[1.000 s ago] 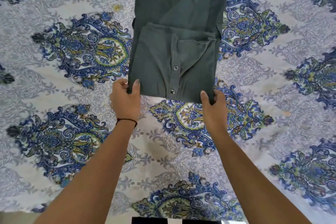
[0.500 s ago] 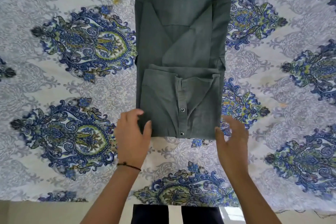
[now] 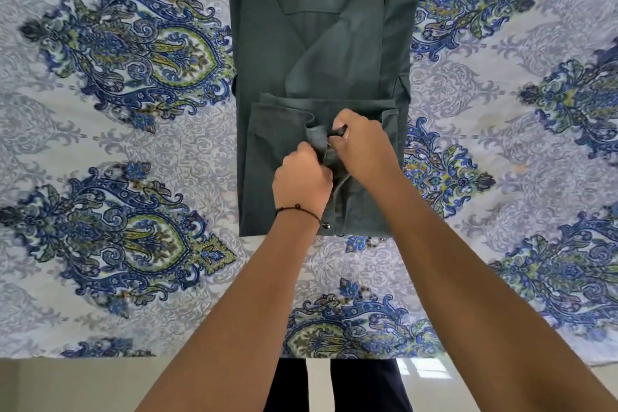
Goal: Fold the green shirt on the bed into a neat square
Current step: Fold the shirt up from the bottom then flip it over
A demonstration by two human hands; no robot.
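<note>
The green shirt [image 3: 334,53] lies flat on the bed as a long narrow strip, sleeves folded in, its bottom part doubled up over the middle. Both my hands rest on that doubled part, near the button placket. My left hand [image 3: 302,182], with a thin black wrist band, pinches the placket edge from the left. My right hand [image 3: 363,147] grips a raised bunch of the same fabric from the right. One snap button [image 3: 326,226] shows near the shirt's near edge.
The bedsheet [image 3: 133,130] is white with blue and green paisley motifs and spreads wide on both sides of the shirt. The bed's near edge [image 3: 100,358] runs along the bottom, with pale floor and my dark trousers [image 3: 337,385] below it.
My hands have left the near corners of the folded part and come together at its middle, closing on the placket fabric. The shirt sits nearer and larger in view.
</note>
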